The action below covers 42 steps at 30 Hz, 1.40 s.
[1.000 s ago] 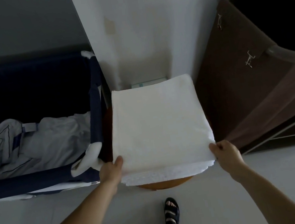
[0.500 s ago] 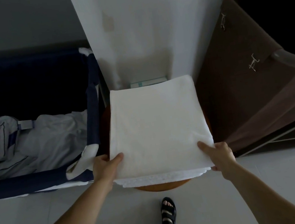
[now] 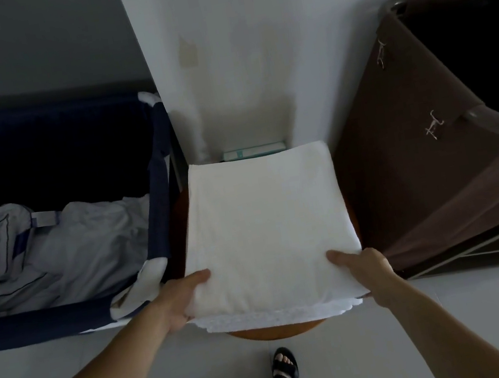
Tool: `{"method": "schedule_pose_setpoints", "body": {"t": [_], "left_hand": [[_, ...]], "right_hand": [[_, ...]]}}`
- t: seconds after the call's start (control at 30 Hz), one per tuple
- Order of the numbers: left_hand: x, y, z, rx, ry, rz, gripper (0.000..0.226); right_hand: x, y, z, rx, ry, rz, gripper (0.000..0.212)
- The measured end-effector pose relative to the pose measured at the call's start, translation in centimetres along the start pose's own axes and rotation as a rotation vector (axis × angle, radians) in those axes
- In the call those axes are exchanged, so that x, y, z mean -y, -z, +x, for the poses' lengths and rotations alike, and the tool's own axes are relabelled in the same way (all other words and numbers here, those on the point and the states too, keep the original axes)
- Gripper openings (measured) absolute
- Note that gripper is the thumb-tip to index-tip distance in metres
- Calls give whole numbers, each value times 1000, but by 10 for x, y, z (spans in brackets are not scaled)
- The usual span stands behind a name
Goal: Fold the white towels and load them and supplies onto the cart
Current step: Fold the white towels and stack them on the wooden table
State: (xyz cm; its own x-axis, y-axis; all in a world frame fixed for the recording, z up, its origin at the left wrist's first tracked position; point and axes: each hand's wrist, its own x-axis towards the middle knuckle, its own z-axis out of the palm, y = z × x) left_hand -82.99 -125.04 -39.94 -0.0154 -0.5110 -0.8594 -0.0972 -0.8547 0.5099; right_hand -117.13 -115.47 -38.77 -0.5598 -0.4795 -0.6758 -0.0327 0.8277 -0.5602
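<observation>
— On the round wooden surface (image 3: 275,333) lies the folded white towel (image 3: 268,228), resting on a second white layer (image 3: 279,315) whose scalloped edge shows at the near side.
— And the hands?
— Thumb on top, the left grip (image 3: 177,299) pinches the near left corner; the right grip (image 3: 367,271) is clamped on the near right corner likewise.
— Around it?
— Left, a navy hamper (image 3: 33,327) holding crumpled linen (image 3: 54,254); right, a brown bin (image 3: 437,174), perhaps the cart's, though the dim light leaves that unsure. Behind the towel, a pale box (image 3: 255,151) stands against the wall (image 3: 236,59).
</observation>
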Motion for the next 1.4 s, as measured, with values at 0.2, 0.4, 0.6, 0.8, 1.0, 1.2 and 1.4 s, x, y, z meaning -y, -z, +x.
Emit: {"method": "schedule_pose_setpoints", "body": {"t": [0.2, 0.4, 0.6, 0.8, 1.0, 1.2, 1.4], "left_hand": [[-15, -3, -13, -5, 3, 116, 33], [-105, -30, -54, -90, -236, 161, 29], [-230, -30, -120, -106, -569, -5, 18], [-192, -18, -101, -95, -660, -31, 8], [-26, -13, 3, -160, -277, 296, 20], [0, -18, 29, -340, -302, 537, 38], [5, -17, 14, -469, -551, 500, 34]], "right_hand": [[14, 8, 0, 141, -92, 168, 77], [96, 25, -18, 89, 196, 394, 19], [223, 74, -51, -23, 496, 539, 22], [191, 68, -45, -25, 548, 529, 19], [35, 5, 8, -48, 179, 76, 43], [14, -11, 26, -102, 165, -134, 48], [25, 0, 23, -221, 340, -295, 50]]}}
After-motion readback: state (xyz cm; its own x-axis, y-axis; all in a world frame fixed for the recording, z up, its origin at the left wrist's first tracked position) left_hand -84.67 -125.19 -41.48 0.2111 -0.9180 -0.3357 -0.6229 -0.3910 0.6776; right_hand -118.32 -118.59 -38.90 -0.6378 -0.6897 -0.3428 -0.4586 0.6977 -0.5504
